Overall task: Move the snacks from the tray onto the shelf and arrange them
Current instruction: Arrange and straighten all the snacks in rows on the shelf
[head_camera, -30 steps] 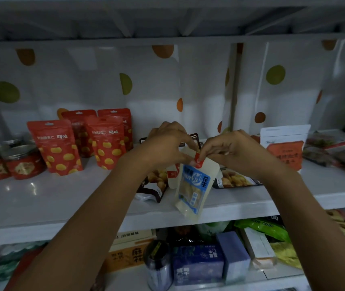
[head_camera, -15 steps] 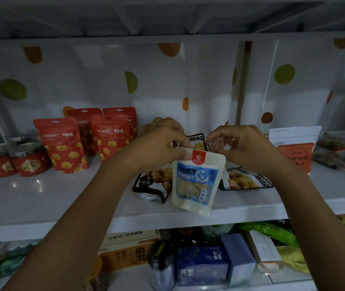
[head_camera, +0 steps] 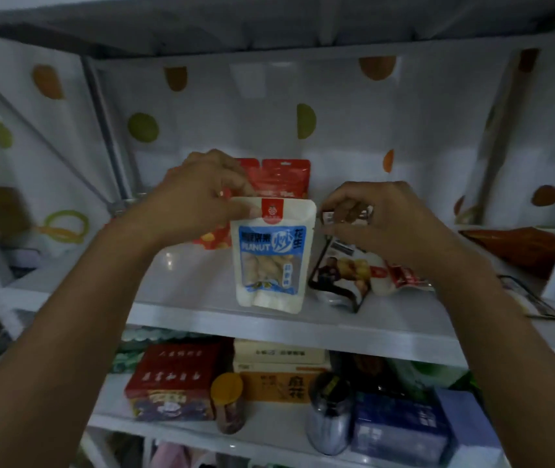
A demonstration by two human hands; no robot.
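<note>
Left hand is pinching the peanut pouch by its top, now standing it upright near the shelf front edge. Your right hand, having let go, is pinching the dark bag just beside it. Placement looks nearly finished.

Left of the upright white-and-blue peanut pouch, the white shelf board lies bare; red foil pouches block behind it, toppled dark snack bags its right.

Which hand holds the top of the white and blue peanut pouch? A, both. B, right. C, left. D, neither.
C: the left hand pinches the top corner of the peanut pouch, while the right hand grips the dark snack pack beside it.
</note>
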